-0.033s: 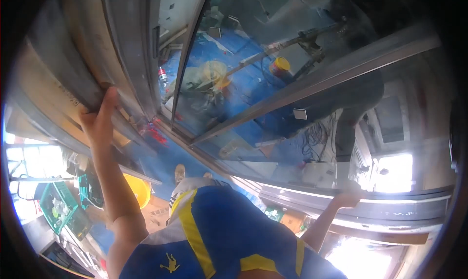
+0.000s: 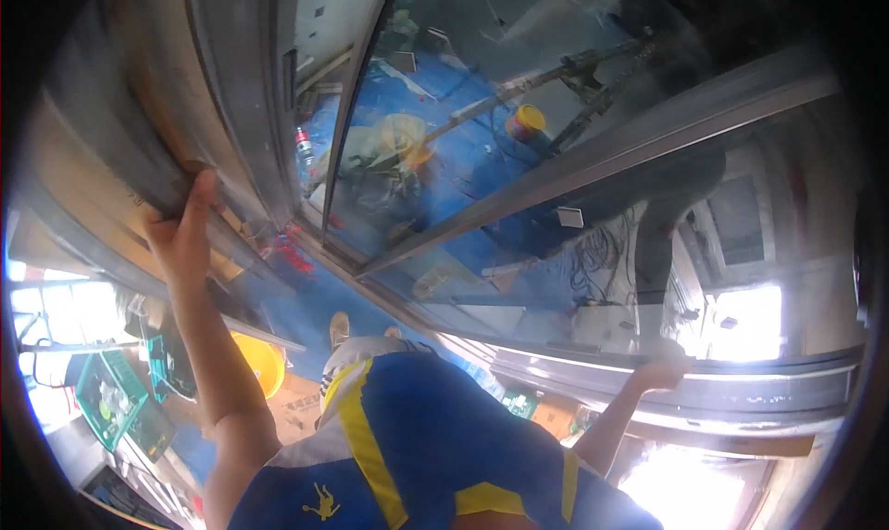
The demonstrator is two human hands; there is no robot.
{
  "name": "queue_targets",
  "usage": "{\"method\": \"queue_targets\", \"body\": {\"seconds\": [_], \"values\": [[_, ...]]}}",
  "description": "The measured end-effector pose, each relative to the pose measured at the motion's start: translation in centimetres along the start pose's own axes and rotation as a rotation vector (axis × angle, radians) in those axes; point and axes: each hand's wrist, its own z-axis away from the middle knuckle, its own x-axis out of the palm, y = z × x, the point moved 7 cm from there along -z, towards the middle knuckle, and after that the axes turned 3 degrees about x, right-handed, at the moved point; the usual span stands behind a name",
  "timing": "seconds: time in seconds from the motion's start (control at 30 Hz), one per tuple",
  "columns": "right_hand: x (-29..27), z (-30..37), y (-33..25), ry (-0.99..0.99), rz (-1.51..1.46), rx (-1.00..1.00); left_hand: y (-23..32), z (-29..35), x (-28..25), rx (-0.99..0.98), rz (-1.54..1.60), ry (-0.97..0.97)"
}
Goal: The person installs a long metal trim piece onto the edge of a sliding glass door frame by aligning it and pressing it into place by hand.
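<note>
My left hand (image 2: 185,229) is closed round the edge of a long grey frame profile (image 2: 171,174) at the left, thumb up and fingers hidden behind it. Brown cardboard-like strips (image 2: 88,164) lie alongside that profile. At the right, my right hand (image 2: 659,373) grips the grey metal rim (image 2: 759,391) of a large glazed window panel (image 2: 444,289); its fingertips are mostly hidden. The panel stretches between my hands and away from me, with a grey crossbar (image 2: 593,174) running over the glass.
Blue sheeting (image 2: 444,95) covers the floor. A yellow-topped bucket (image 2: 528,121) and coiled cables (image 2: 597,261) show in or through the glass. A bottle (image 2: 304,146) stands beyond the panel. Green crates (image 2: 111,396) and a yellow tub (image 2: 259,363) are at the left, near my feet (image 2: 340,329).
The view has shifted very slightly, and my left hand appears a little farther left. Both hands keep their holds.
</note>
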Motion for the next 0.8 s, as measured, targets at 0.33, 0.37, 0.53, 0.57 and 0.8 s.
{"method": "queue_targets", "body": {"seconds": [0.33,0.37,0.53,0.57,0.8], "values": [[-8.9,-3.3,-15.0,0.372,-0.148,-0.625,-1.0,-0.8,-0.3,0.017,0.117,-0.035],[-9.7,-3.1,-18.1,0.356,-0.104,-0.782,-1.2,-0.8,-0.2,0.000,0.101,-0.032],[-11.0,2.6,-30.8,0.072,-0.162,-1.548,0.1,-1.0,2.4,0.033,0.127,-0.096],[-10.5,4.1,-33.0,0.013,-0.183,-1.632,0.4,-1.0,2.6,0.045,0.146,-0.123],[-4.6,9.5,-37.8,-0.399,0.202,-1.846,0.2,-1.3,4.3,0.008,0.104,-0.125]]}}
